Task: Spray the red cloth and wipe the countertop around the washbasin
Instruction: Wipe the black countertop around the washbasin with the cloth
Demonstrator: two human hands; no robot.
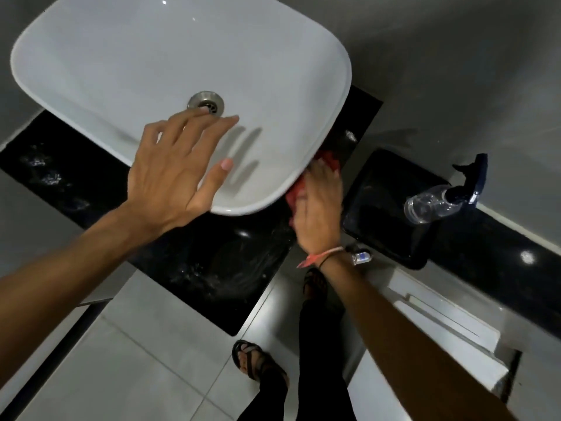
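A white washbasin (127,56) sits on a black polished countertop (212,262). My right hand (318,214) presses a red cloth (296,194) flat on the counter at the basin's right edge; the cloth is partly tucked under the rim and mostly hidden by the hand. My left hand (173,174) hovers over the basin's front rim with fingers spread and nothing in it. A clear spray bottle (431,203) with a dark blue trigger head lies on its side on the ledge to the right.
A black rectangular tray (391,238) stands right of my right hand, next to the bottle. The steel drain (206,103) is in the basin's middle. Wet streaks show on the counter front. Below are floor tiles and my sandalled feet (258,360).
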